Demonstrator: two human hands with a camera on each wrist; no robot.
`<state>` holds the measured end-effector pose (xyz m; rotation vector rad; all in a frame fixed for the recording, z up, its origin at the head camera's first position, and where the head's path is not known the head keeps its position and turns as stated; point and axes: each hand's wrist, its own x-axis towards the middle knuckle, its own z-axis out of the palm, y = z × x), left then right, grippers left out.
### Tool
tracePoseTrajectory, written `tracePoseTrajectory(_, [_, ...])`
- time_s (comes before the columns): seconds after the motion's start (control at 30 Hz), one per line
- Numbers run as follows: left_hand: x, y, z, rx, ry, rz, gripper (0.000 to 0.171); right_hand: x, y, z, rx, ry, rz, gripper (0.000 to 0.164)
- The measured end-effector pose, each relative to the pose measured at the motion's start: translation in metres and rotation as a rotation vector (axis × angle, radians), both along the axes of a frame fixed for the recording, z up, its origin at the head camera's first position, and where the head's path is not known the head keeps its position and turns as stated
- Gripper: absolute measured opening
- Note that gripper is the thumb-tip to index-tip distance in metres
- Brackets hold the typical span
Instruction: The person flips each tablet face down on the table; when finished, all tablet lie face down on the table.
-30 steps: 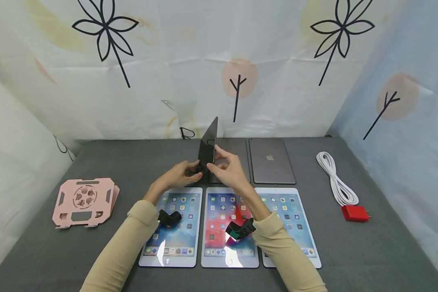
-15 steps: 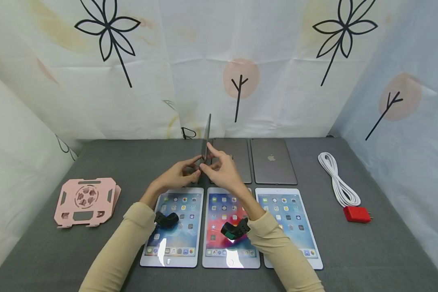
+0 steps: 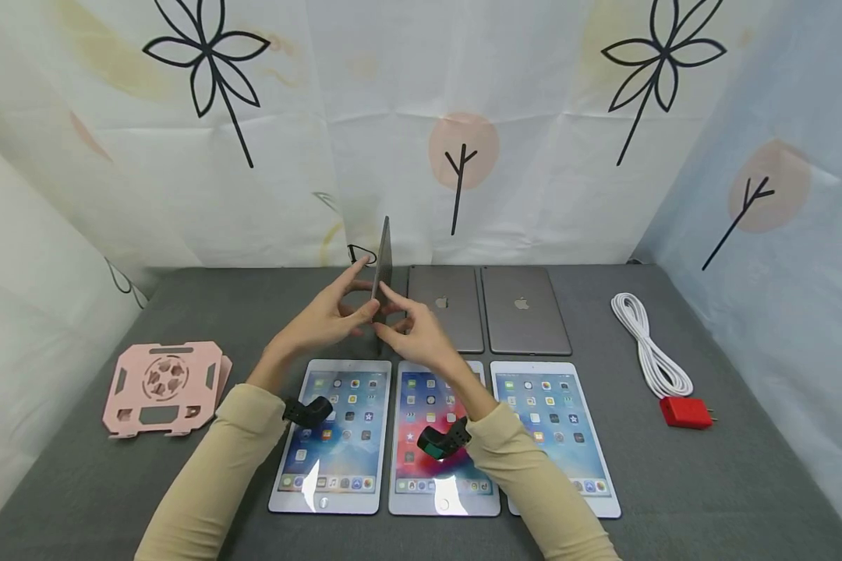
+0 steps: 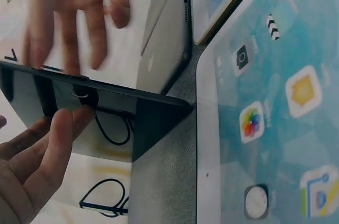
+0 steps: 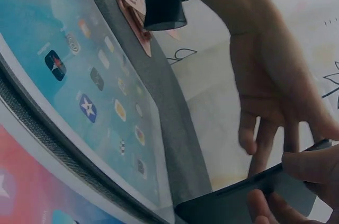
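A thin dark grey tablet stands on edge at the back middle, its glossy screen side facing left. My left hand is on the screen side, thumb at the near edge and other fingers spread. From the right, my right hand holds the tablet by its near part; in the right wrist view its thumb crosses the edge. To the right lie two grey tablets, backs up with apple logos. In front, three white tablets show lit home screens.
A pink folding stand lies at the left of the grey table. On the right are a coiled white cable and a red plug adapter. White patterned cloth closes off the back and sides.
Both hands have shifted left with the tablet, which has turned from showing its screen to nearly edge-on. My left fingers have spread and reached upward.
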<state>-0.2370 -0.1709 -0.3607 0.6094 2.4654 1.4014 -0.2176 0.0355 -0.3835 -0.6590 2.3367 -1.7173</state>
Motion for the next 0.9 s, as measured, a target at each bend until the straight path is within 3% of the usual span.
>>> tracePoseTrajectory(0.33, [0.003,-0.009,-0.004,-0.035,0.081,-0.006,0.097,-0.009,-0.004,-0.024,0.328,-0.002,0.031,0.068])
tracePoseTrajectory(0.5, [0.006,-0.017,-0.006,-0.046,0.074,0.013,0.104,-0.011,-0.007,-0.029,0.361,-0.003,0.051,0.061])
tracePoseTrajectory(0.67, [0.005,-0.025,-0.01,0.009,0.057,0.014,0.107,-0.011,-0.01,-0.032,0.363,0.048,0.08,0.051])
tracePoseTrajectory(0.9, [0.003,-0.037,-0.014,0.079,0.019,0.031,0.105,-0.009,-0.01,-0.031,0.425,0.096,0.05,0.055])
